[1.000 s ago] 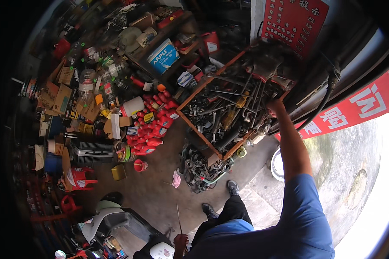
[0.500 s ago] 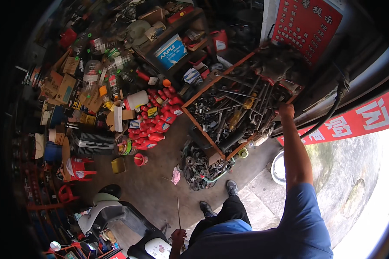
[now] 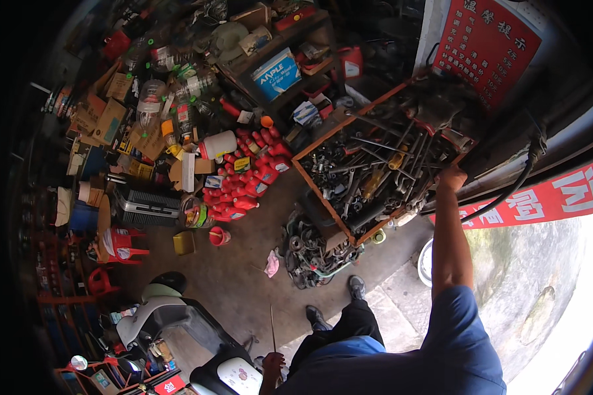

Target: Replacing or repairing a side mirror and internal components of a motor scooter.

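a: we should go by bulk. what do we see first?

b: a pale scooter (image 3: 194, 317) at seven o'clock. then the wood-rimmed tray (image 3: 324, 199) at two, heaped with metal tools (image 3: 350, 184), and a heap of metal parts (image 3: 303, 250) by its near corner, toward six.

a: and our hands?

b: our right hand (image 3: 451, 178) reaches out to three o'clock, at the tray's right side. its underside is hidden, so we cannot tell whether it grips anything or only rests there. our left hand (image 3: 273, 364) is down at six, near our waist.

a: the smallest things?

b: a yellow-handled tool (image 3: 396, 160) lying in the tray at two, and a thin rod (image 3: 273, 326), which our left hand is wrapped around. its free end points toward twelve.

a: so which step are we in?

b: a reach to the tray's edge, we judge, with the rod held aside.

a: what does a move from there call for?

b: a sure hold with our right hand, no dragging of tangled tools, and the rod's tip kept off the scooter.
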Demonstrator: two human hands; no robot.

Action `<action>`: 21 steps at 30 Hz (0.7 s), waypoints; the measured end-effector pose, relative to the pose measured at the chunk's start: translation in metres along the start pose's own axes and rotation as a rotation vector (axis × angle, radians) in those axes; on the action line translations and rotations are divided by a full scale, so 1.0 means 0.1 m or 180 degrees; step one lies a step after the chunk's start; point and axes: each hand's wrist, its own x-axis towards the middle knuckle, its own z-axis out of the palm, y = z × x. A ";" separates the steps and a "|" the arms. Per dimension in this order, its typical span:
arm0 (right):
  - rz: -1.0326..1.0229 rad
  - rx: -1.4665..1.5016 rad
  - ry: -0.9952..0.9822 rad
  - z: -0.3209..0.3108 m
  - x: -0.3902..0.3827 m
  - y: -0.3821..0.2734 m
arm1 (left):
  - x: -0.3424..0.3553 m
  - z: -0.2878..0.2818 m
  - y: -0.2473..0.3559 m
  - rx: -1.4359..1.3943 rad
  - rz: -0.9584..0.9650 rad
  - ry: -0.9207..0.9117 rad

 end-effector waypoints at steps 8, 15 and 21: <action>0.0735 0.4767 0.0187 -0.29 -0.18 0.29 | 0.21 0.10 0.01 0.0040 0.0094 -0.0322; 0.0952 0.4574 0.0936 -0.93 -0.49 0.06 | 0.27 0.15 0.39 0.0241 0.0272 -0.0220; -0.0094 0.4491 0.0713 -1.34 -1.39 -0.31 | 0.28 0.16 0.37 0.0322 0.0765 -0.0054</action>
